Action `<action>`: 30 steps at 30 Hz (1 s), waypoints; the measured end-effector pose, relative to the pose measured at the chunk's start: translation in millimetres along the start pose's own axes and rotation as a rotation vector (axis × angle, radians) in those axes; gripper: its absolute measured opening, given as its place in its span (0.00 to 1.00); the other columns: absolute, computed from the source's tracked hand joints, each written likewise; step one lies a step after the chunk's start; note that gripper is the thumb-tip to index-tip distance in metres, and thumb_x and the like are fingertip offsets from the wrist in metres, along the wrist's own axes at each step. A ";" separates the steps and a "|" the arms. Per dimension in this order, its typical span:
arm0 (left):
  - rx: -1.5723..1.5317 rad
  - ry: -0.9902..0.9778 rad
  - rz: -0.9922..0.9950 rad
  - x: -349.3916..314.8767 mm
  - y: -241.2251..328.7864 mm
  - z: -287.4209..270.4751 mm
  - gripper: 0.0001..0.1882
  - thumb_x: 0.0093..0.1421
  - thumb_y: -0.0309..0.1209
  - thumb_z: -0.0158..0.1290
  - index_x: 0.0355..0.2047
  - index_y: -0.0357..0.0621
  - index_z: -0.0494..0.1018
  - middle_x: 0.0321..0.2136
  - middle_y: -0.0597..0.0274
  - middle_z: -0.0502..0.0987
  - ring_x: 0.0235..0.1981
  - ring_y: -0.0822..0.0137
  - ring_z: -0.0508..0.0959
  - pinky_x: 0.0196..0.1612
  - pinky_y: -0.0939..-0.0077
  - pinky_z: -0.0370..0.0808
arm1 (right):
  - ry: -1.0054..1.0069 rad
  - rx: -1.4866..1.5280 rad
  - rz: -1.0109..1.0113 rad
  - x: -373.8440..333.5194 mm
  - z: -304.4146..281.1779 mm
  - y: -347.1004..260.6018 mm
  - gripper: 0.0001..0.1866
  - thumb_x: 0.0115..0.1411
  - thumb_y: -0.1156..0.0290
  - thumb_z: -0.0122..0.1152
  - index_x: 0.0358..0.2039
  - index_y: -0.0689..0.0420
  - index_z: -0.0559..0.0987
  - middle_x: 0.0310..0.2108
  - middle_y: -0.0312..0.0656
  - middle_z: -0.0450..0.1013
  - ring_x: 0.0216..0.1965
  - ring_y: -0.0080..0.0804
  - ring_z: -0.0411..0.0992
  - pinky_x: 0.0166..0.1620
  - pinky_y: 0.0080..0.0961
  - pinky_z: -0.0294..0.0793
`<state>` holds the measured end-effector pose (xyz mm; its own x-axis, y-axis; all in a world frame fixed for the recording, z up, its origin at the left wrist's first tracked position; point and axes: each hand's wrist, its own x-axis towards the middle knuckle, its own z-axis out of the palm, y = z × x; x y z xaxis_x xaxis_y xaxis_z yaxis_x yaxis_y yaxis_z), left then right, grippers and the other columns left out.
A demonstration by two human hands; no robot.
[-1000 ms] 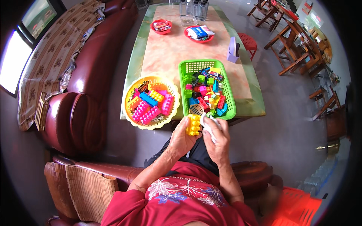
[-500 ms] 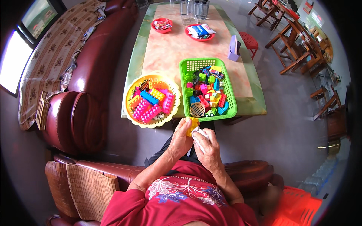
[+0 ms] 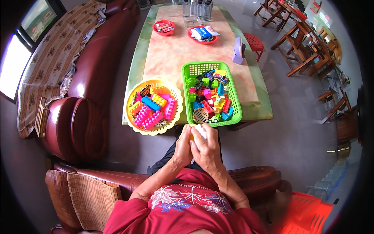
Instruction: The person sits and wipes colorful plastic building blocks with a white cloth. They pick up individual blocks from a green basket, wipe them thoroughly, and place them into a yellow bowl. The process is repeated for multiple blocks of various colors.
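Observation:
My left hand is closed round a yellow toy building block, now mostly hidden behind the fingers. Pressed against the block is a white cloth, bunched up in my right hand. Both hands meet in front of the table edge, above my lap. Just beyond them, on the left, sits a yellow scalloped basket with pink, blue, yellow and orange blocks. To its right a green rectangular basket holds a mix of small blocks, toy cars and a round slatted piece.
The marble-patterned table also bears two red bowls of packets, a lilac holder and several clear bottles. A red stool stands at its right. Along the left runs a dark red leather sofa.
My right hand and the cloth have closed in over the yellow block, covering most of it. The view has shifted slightly, so the table things sit a bit further left.

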<state>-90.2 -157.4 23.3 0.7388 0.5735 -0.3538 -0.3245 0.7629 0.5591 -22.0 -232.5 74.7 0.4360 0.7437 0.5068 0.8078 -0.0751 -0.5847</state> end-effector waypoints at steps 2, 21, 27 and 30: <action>-0.059 0.094 -0.040 2.9 0.5 -3.4 0.17 0.66 0.45 0.44 0.45 0.46 0.69 0.36 0.59 0.75 0.38 0.64 0.76 0.45 0.66 0.74 | -0.044 -0.052 -0.089 -9.8 3.6 0.9 0.25 0.44 0.82 0.64 0.46 0.62 0.75 0.48 0.53 0.63 0.46 0.50 0.66 0.47 0.38 0.72; -0.170 -0.124 -0.002 1.0 5.6 8.8 0.12 0.65 0.35 0.48 0.47 0.49 0.66 0.40 0.66 0.72 0.45 0.69 0.73 0.50 0.70 0.71 | 0.041 0.075 0.021 -0.6 1.5 9.1 0.22 0.53 0.81 0.59 0.50 0.61 0.70 0.41 0.50 0.67 0.41 0.46 0.70 0.42 0.34 0.74; -0.105 0.078 -0.003 7.7 3.4 -9.5 0.15 0.63 0.40 0.52 0.48 0.50 0.68 0.37 0.63 0.74 0.36 0.67 0.74 0.39 0.69 0.75 | -0.055 0.052 -0.069 -27.6 0.4 -4.1 0.23 0.47 0.85 0.62 0.47 0.62 0.74 0.44 0.53 0.66 0.41 0.49 0.70 0.42 0.36 0.75; -0.167 0.051 -0.069 8.6 1.5 -11.7 0.17 0.63 0.45 0.50 0.45 0.49 0.68 0.34 0.61 0.74 0.33 0.68 0.73 0.37 0.72 0.74 | -0.147 0.109 -0.104 -39.5 -5.2 5.7 0.24 0.43 0.86 0.64 0.44 0.60 0.78 0.44 0.51 0.66 0.44 0.47 0.71 0.44 0.35 0.75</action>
<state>-91.3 -147.8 12.4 0.7330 0.5294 -0.4271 -0.3708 0.8374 0.4017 -32.5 -265.7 54.6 0.2836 0.8330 0.4750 0.7943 0.0734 -0.6031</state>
